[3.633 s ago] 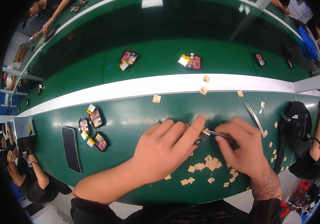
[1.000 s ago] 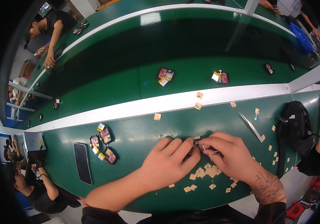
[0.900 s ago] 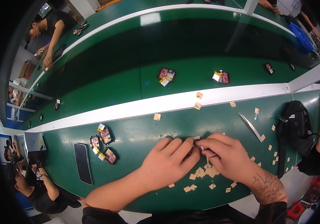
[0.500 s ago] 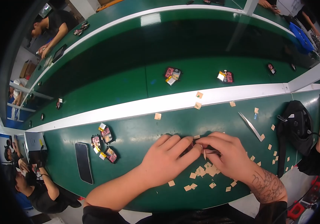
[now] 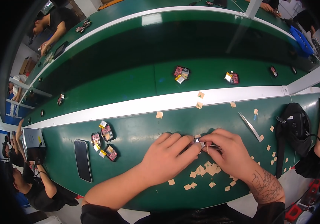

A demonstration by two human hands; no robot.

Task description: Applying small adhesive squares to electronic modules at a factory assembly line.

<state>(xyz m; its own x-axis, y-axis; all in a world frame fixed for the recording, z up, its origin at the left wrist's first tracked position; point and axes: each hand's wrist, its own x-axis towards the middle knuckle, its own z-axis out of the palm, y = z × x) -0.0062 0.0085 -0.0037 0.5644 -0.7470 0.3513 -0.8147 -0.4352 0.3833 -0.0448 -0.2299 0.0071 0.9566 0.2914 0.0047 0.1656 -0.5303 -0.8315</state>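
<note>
In front of me, my left hand is closed around a small electronic device, mostly covered by my fingers; a pale, shiny bit of it shows. My right hand meets it from the right, thumb and fingers pinched at the device's edge. Something thin lies between those fingers, too hidden to name. Below both hands a loose pile of small tan paper squares lies on the green table. To the left sit three opened devices with red boards and silver-yellow batteries.
A dark phone lies at left. Tweezers and a black bag are at right. Beyond a white rail, a green belt carries more opened devices. Co-workers sit at left, right and across.
The devices on the belt have shifted to the right. My right fingers have moved slightly at the device, and more of its pale part shows. My left hand has barely moved.
</note>
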